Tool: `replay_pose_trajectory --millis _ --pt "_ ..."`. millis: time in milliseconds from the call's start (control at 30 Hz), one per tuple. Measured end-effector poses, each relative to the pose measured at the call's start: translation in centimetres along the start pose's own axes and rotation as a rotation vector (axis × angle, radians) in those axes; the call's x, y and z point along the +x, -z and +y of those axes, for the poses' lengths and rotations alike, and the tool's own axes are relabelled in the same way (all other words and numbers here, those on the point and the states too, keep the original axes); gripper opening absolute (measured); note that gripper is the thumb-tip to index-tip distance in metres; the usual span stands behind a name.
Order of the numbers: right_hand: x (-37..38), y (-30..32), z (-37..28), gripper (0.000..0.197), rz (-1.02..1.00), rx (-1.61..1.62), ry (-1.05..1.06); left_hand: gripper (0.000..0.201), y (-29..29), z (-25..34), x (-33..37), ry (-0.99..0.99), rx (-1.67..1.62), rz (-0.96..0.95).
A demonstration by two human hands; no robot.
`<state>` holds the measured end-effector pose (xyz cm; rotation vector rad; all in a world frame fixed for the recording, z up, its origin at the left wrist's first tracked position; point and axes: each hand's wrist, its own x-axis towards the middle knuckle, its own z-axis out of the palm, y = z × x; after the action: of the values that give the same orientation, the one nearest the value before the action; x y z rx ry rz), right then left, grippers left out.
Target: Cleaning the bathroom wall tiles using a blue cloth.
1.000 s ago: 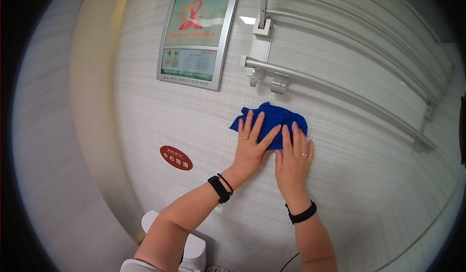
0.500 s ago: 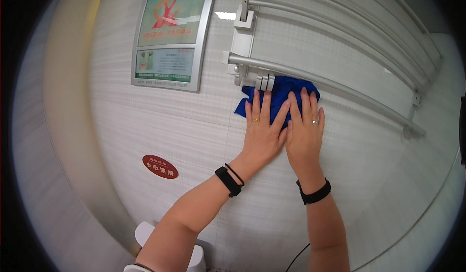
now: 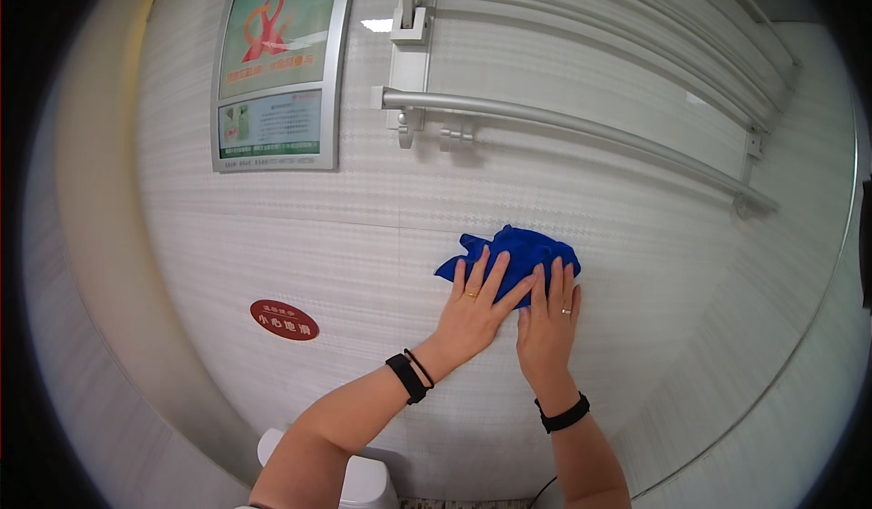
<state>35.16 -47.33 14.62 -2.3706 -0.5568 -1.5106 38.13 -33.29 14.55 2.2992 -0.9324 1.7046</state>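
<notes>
A crumpled blue cloth [image 3: 525, 244] lies pressed against the white textured wall [image 3: 345, 264], under both of my hands. My left hand [image 3: 474, 302] rests flat on the cloth's left and lower part, fingers stretched out and slightly spread. Beside it, my right hand [image 3: 548, 323] has its straight fingers on the lower right of the cloth. The two hands nearly meet at the left thumb and right index finger. Each wrist wears a black band, and each hand a ring. The cloth's middle is partly hidden by the fingers.
Above the hands, a metal towel rack [image 3: 563, 118] with several bars juts from the wall, with small hooks [image 3: 459, 132] below its left end. A framed poster [image 3: 277, 64] hangs at upper left. A red oval sign [image 3: 284, 319] is lower left. A white bin-like object [image 3: 368, 484] stands below.
Both hands and the blue cloth have slid down the wall, away from the rack bar and hooks. The hooks now show uncovered. The view has shifted slightly.
</notes>
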Motion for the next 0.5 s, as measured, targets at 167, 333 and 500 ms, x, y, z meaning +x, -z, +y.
replay_pose_trajectory --millis 167,333,500 --pt "1.9 -0.9 0.4 0.064 -0.001 0.012 -0.017 0.059 0.4 -1.4 2.3 -0.035 -0.059 -0.016" --pt "7.3 2.2 2.7 0.061 0.166 -0.117 0.009 0.059 1.2 -0.2 9.7 -0.065 -0.008 0.088" --pt "12.0 4.0 4.5 0.055 0.306 -0.023 0.131 0.059 1.5 -0.4 14.4 -0.047 -0.001 0.168"
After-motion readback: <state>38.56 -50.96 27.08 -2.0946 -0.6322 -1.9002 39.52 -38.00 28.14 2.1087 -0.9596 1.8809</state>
